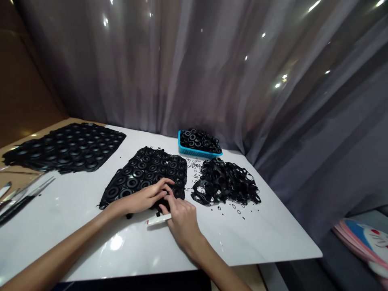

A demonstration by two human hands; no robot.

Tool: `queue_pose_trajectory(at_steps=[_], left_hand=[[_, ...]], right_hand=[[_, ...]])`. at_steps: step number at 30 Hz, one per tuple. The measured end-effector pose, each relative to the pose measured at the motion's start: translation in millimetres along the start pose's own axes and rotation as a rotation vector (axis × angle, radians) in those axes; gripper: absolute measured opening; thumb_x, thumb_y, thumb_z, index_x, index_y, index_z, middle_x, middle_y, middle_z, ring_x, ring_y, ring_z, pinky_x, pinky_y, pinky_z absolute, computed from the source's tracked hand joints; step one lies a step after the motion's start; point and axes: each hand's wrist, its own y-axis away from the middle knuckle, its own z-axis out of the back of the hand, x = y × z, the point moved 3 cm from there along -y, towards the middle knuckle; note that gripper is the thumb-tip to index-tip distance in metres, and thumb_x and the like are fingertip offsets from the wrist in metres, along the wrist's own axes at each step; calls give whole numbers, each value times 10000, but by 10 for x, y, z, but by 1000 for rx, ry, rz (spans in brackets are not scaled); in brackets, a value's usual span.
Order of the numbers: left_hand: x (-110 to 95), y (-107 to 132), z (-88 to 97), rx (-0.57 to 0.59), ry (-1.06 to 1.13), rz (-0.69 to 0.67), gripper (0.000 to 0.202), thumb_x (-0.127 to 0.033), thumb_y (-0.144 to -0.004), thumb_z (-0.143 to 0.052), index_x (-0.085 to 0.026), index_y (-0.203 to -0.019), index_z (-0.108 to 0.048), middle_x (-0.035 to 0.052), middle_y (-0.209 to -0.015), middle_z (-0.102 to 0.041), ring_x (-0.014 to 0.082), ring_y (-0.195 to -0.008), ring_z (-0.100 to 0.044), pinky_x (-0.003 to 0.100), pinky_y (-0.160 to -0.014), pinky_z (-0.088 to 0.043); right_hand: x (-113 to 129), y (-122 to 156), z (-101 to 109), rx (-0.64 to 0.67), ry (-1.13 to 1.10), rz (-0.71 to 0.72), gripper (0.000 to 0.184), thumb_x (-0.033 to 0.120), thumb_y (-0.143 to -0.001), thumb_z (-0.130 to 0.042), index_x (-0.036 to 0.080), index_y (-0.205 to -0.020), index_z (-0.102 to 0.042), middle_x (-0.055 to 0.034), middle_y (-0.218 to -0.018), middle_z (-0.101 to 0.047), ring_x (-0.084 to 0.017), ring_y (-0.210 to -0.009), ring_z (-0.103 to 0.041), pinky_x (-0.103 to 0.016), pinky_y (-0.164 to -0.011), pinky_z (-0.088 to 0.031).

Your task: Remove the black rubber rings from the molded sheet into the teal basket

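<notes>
A black rubber sheet of moulded rings (pixel 138 173) lies on the white table (pixel 242 246) in front of me. My left hand (pixel 148 197) rests on the sheet's near right part, its fingers stretched out and apart. Close beside it, my right hand (pixel 183 220) is closed around a slim white-handled tool (pixel 158 220) with a red mark at its end. The tool's working tip is hidden by my fingers and the dark rubber. The fingertips of both hands almost meet at the sheet.
A blue basket (pixel 200 153) of black rings stands at the back. Right of the sheet is a heap of rubber scraps (pixel 227 182), with small loose rings around it. Another ring sheet (pixel 72 147) lies far left, near tweezers-like tools (pixel 26 200). A grey curtain (pixel 151 81) hangs behind.
</notes>
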Motion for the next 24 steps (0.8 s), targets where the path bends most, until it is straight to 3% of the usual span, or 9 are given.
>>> queue_pose_trajectory(at_steps=[3, 6, 9, 12, 17, 20, 23, 24], left_hand=[[-37, 1, 27, 36, -47, 4, 420, -428, -1123, -380, -269, -1511, -401, 82, -1295, -684, 231, -1182, -670, 391, -1077, -509], [-46, 13, 19, 22, -118, -28, 397, -406, -1117, -395, -261, -1477, -478, 90, -1293, -690, 245, -1216, -653, 385, -1085, -509], [-1, 26, -11, 2, -143, -50, 390, -391, -1125, -352, -273, -1462, -509, 97, -1317, -685, 255, -1244, -642, 394, -1103, -509], [54, 31, -23, -34, -145, -45, 380, -410, -1124, -355, -299, -1450, -517, 90, -1336, -678, 259, -1260, -638, 395, -1104, -515], [33, 17, -59, 9, -80, -2, 362, -443, -1128, -355, -304, -1430, -499, 65, -1210, -688, 222, -1098, -710, 377, -1021, -551], [-52, 15, -65, 15, 26, 13, 373, -478, -1107, -416, -275, -1411, -494, 80, -1187, -685, 225, -1042, -717, 384, -973, -569], [-110, 50, -7, -52, 24, 1, 389, -471, -1064, -520, -264, -1393, -515, 80, -1139, -701, 245, -1078, -692, 401, -1002, -554], [-106, 71, 27, -85, -7, -2, 395, -460, -1048, -549, -269, -1393, -523, 78, -1144, -705, 253, -1110, -680, 413, -1036, -539]], right_hand=[[-51, 25, 42, -11, -111, -42, 157, 184, -1012, -612, 188, -1169, -602, -20, -849, -741, -182, -689, -690, -282, -600, -463], [-13, 74, 94, -146, -98, 142, 172, 100, -1025, -523, 161, -1160, -609, -37, -855, -734, -184, -718, -694, -303, -630, -508], [27, 115, 127, -319, 9, 250, 336, 42, -1019, -484, 93, -1339, -573, -45, -803, -724, -188, -668, -675, -327, -587, -513], [-34, 114, 201, -430, 13, 165, 399, 56, -1035, -465, 109, -1423, -540, -55, -830, -734, -188, -650, -670, -334, -572, -530], [-477, -33, 502, -588, -106, -116, 275, 120, -1068, -421, 160, -1270, -604, -100, -977, -743, -209, -859, -738, -330, -717, -591], [-890, -464, 600, -442, -37, -185, 258, 210, -1093, -409, 163, -1232, -621, -117, -1069, -754, -228, -986, -734, -331, -814, -562], [-1390, -1159, 552, -109, 161, -346, 289, 213, -1091, -400, 168, -1310, -584, -140, -1177, -740, -258, -1098, -685, -341, -841, -508], [-1545, -1411, 538, -64, 184, -359, 289, 195, -1079, -420, 153, -1311, -586, -159, -1159, -742, -275, -1096, -674, -350, -833, -493]])
